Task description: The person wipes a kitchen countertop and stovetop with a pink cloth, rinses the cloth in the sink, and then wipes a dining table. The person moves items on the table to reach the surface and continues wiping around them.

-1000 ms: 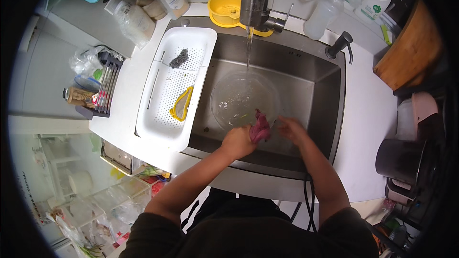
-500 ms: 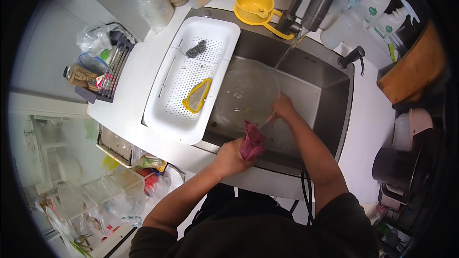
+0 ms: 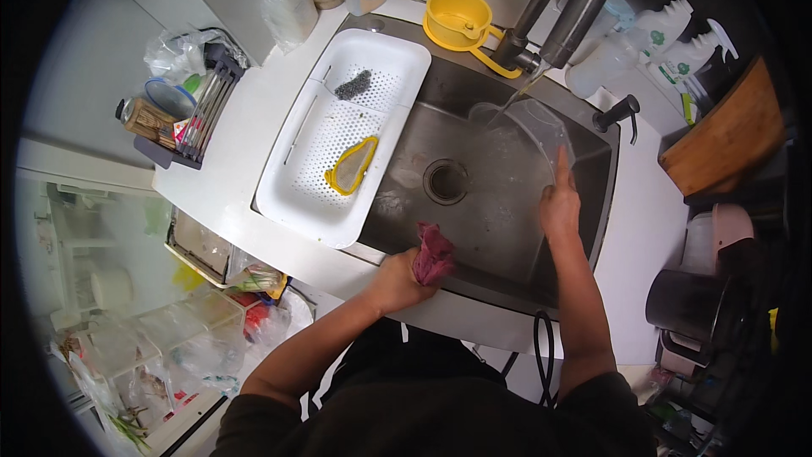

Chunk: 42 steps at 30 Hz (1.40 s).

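My left hand (image 3: 396,281) is closed around a bunched dark red cloth (image 3: 435,254) over the front edge of the steel sink (image 3: 491,241). Farther right, my right hand (image 3: 560,210) grips the rim of a clear round bowl (image 3: 545,127), its fingers stretched along the edge. The bowl is tilted in the far right of the basin, and its see-through wall makes its full outline hard to follow. A thin stream of water (image 3: 516,100) falls from the faucet (image 3: 584,21) onto or beside it.
A white colander tray (image 3: 279,195) spans the sink's left side, holding a grey scouring pad (image 3: 353,85) and a yellow-rimmed strainer piece (image 3: 351,167). A yellow dipper (image 3: 458,20) sits behind the sink. Spray bottles (image 3: 668,30) and a soap pump (image 3: 624,113) stand right.
My right hand has carried the bowl right and away from me, tilting it under the water and uncovering the drain. My left hand still holds the cloth, slightly lower and to the left.
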Motion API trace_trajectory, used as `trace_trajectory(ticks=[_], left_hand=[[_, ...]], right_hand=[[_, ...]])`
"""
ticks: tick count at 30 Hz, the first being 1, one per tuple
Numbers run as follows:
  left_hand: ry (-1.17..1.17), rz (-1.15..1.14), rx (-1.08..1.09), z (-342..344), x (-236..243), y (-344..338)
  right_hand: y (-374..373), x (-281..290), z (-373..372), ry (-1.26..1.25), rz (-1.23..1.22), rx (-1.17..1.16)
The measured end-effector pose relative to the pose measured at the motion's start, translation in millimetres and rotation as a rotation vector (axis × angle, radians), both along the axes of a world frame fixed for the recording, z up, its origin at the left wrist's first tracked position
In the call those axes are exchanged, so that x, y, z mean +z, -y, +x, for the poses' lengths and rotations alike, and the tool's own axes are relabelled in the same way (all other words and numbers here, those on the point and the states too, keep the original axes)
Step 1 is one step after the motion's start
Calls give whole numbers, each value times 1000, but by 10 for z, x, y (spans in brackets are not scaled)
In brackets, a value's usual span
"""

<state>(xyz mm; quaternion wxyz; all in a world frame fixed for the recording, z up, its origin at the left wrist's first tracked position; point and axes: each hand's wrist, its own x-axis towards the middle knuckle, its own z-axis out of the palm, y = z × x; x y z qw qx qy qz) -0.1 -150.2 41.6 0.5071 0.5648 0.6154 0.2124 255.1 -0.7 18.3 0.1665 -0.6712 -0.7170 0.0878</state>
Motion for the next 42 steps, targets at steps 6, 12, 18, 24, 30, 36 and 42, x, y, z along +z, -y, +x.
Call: trace_trajectory(ticks=[6,12,18,24,30,36,42], left_hand=[[2,-59,-83,178,-69,-42],[194,2,123,230,-79,-117],[657,-328,207,148,-97,-173],[796,-398,522,200,-193,-183],[762,-362,636,190,-420,-530],[600,-437,457,363,-826,-1035],[524,-461,578,532,-995,-1142]], right_hand=[[132,160,360,209,195,111],[104,-336,421,-966,-548,-460],[246,-1240,74,-1443,-1078,-397],[90,-1756,-128,-1295,-1131,-299],[67,-1398,-65,-298,-125,-195],[346,-764,-376,-1538,-1023,-194],[295,-963,-678,-1651,-1010,-182]])
